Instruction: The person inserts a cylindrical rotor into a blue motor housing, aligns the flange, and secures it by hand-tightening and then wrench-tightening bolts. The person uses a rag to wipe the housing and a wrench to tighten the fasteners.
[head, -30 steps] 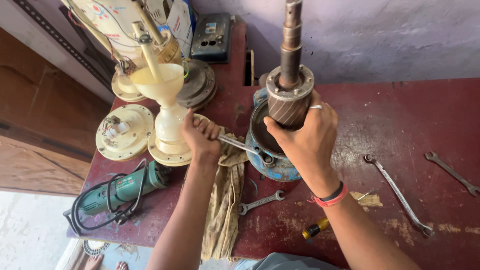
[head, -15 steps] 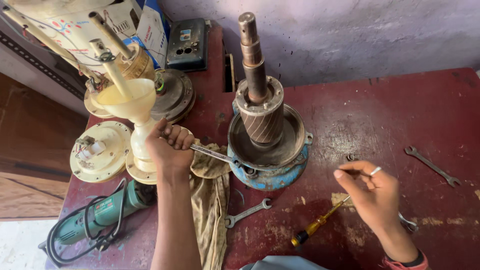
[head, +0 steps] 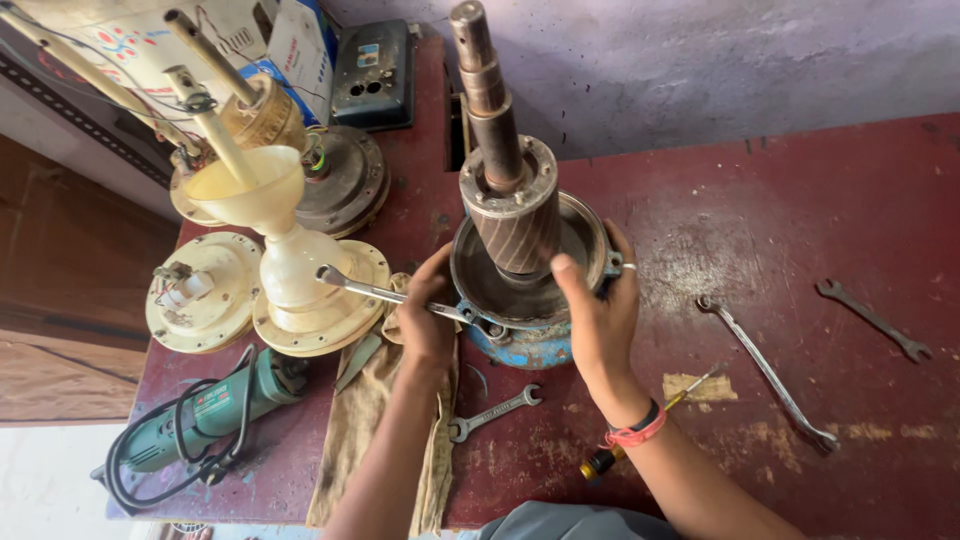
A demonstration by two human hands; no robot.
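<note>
We've got both hands on the motor housing [head: 520,335], the blue-based metal bowl standing mid-bench on the red table [head: 800,200]. The left hand [head: 428,318] grips the near-left rim, fingers curled shut on it, with a spanner [head: 400,295] lying across just by the knuckles; can't tell if the hand also holds it. The right hand [head: 598,305] clamps the right rim, thumb inside the bowl, fingers wrapped around the outside.

The rotor [head: 512,215] with its long shaft stands upright in the bowl, tilted slightly left.

Around it:
- a small open-end spanner [head: 492,410] sits on the table between our forearms
- a screwdriver [head: 640,425] lies partly hidden under the right wrist
- a long ring spanner [head: 768,372] lies to the right, another wrench [head: 872,320] further out
- a green angle grinder [head: 195,425] sits at the near-left corner
- a rag [head: 375,420] lies under the left forearm
- cream fan covers [head: 200,292] are at the left
</note>
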